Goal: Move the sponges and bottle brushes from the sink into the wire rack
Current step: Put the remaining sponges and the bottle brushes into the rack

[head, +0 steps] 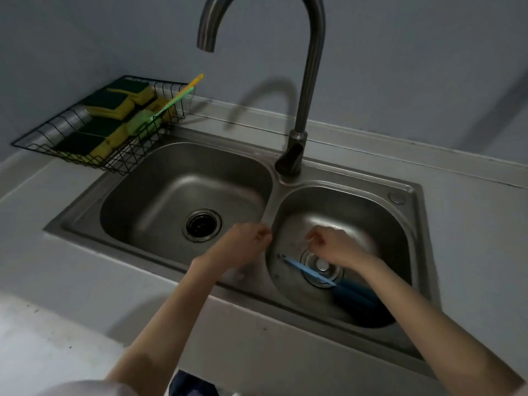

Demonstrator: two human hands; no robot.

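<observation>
A blue bottle brush (310, 270) lies in the right basin of the steel double sink (411, 195). Its handle crosses the drain and its dark blue head rests against the near wall. My right hand (338, 248) hovers just above that drain with fingers curled and slightly blurred, holding nothing I can make out. My left hand (243, 247) is over the divider between the basins, also curled with nothing in it. The black wire rack (28, 140) at the back left holds several yellow-and-green sponges (110, 105) and a green bottle brush (141, 124).
The left basin holds only its drain strainer (203, 228). A tall curved faucet (310, 81) rises behind the divider, its spout over the left basin. Grey counter surrounds the sink, with the wall close behind the rack.
</observation>
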